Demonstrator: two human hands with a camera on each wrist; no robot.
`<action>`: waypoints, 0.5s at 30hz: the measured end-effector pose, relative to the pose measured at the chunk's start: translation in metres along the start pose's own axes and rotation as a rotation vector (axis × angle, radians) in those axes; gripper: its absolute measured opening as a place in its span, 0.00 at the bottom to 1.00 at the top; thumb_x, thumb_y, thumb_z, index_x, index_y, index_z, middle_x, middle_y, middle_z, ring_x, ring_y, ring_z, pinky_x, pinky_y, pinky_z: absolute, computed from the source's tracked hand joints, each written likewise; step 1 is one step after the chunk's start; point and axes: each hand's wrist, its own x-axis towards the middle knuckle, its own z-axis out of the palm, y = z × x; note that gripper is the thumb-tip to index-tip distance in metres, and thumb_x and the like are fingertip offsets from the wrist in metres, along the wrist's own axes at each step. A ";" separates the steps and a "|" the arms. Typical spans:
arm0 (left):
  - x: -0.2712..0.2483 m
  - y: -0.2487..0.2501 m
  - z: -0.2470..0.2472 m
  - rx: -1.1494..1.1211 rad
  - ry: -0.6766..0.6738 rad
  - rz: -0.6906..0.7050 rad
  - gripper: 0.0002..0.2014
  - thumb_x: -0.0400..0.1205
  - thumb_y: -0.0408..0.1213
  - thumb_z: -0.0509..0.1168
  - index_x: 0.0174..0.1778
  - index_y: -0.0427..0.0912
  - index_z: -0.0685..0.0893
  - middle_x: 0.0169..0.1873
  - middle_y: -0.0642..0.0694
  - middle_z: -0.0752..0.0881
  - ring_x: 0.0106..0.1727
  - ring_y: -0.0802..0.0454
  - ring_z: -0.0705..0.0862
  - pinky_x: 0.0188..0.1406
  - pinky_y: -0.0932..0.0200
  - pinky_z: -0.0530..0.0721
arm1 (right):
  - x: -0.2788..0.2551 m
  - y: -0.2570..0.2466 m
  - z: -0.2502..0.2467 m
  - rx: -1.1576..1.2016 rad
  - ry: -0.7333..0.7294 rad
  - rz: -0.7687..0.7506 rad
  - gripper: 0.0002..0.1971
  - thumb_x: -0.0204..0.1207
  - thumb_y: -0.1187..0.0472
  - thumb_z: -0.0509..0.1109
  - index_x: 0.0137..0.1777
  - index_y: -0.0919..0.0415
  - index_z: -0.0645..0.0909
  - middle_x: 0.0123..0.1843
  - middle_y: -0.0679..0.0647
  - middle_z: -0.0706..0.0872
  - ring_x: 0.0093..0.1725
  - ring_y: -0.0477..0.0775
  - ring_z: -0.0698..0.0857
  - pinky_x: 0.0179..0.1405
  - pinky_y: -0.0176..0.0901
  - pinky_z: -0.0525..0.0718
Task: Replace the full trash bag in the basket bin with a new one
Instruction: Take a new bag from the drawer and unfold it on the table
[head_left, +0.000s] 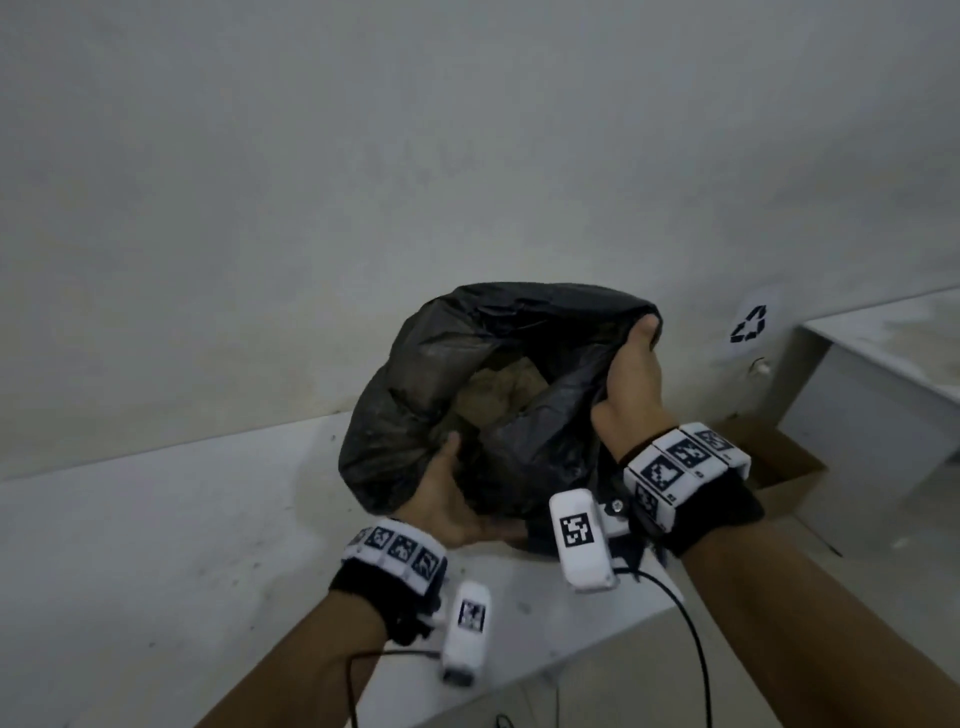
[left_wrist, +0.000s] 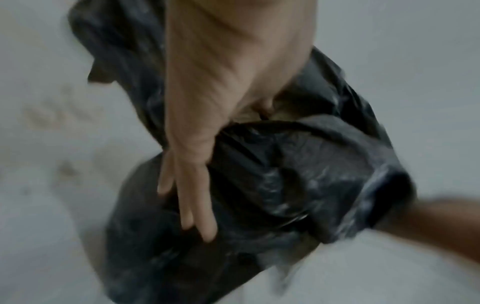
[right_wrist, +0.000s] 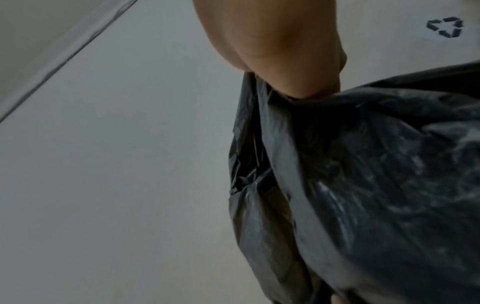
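A full black trash bag (head_left: 467, 353) hangs in the air over a white tabletop (head_left: 156, 545), its mouth open, with brown crumpled waste (head_left: 498, 395) inside. My left hand (head_left: 449, 488) holds the near rim: the thumb reaches into the mouth, and the fingers (left_wrist: 192, 205) lie straight down the outside of the bag (left_wrist: 285, 174). At the far right rim my right hand (head_left: 634, 374) grips a bunched fold of the plastic. In the right wrist view the bag (right_wrist: 376, 164) hangs from that hand (right_wrist: 280, 51). No basket bin shows plainly.
An open cardboard box (head_left: 779, 467) stands on the floor at the right, below a recycling sign (head_left: 748, 325) on the wall. A second white table (head_left: 883, 332) fills the right edge. Black cables (head_left: 691, 623) trail from the wrist cameras.
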 end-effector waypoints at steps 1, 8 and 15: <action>0.007 0.002 0.018 -0.036 0.008 0.111 0.28 0.82 0.59 0.57 0.65 0.39 0.79 0.61 0.35 0.84 0.58 0.36 0.82 0.57 0.34 0.76 | 0.006 -0.005 -0.015 -0.003 0.007 -0.005 0.30 0.83 0.37 0.52 0.77 0.55 0.70 0.71 0.59 0.80 0.65 0.62 0.82 0.67 0.60 0.81; 0.058 0.030 0.098 0.719 0.480 0.542 0.15 0.73 0.46 0.67 0.45 0.37 0.85 0.42 0.35 0.87 0.46 0.41 0.85 0.48 0.49 0.81 | 0.047 -0.047 -0.128 -0.034 0.001 0.289 0.27 0.86 0.42 0.52 0.76 0.60 0.71 0.71 0.60 0.77 0.57 0.67 0.82 0.46 0.63 0.87; 0.105 0.075 0.177 0.123 0.236 0.702 0.26 0.77 0.41 0.71 0.67 0.31 0.78 0.61 0.39 0.83 0.62 0.45 0.81 0.57 0.64 0.75 | 0.110 -0.109 -0.170 0.386 -0.040 0.205 0.25 0.89 0.50 0.45 0.79 0.61 0.67 0.77 0.64 0.74 0.72 0.66 0.76 0.53 0.59 0.78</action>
